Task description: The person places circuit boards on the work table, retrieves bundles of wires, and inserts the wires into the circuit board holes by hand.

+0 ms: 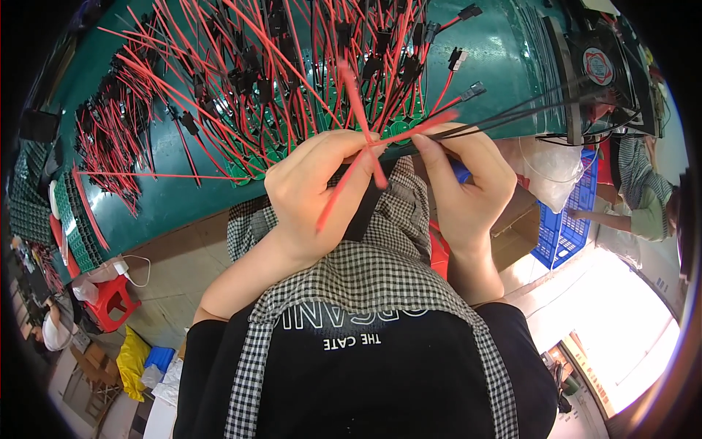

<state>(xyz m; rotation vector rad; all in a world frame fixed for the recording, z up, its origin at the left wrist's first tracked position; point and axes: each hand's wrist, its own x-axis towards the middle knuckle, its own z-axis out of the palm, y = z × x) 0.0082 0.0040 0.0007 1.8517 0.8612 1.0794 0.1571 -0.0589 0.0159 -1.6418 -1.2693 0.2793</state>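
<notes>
Both of my hands are raised near the table's front edge, close together. My left hand [314,183] is closed, thumb and forefinger pinching red wires [354,95] that cross in front of the fingertips. Facing it, my right hand [472,179] pinches thin black wires [526,113], which fan out to the right. A red wire end runs between the two hands, blurred. Just beyond them stand round green circuit boards [252,164] with many red and black wires rising from them, some tipped with black connectors [468,91].
A heap of red and black wires [110,139] lies on the green tabletop [175,212] at left. To the right are a blue crate [559,227] and a plastic bag [548,172]. A red stool [113,300] stands lower left. Another person's arm [607,219] shows at far right.
</notes>
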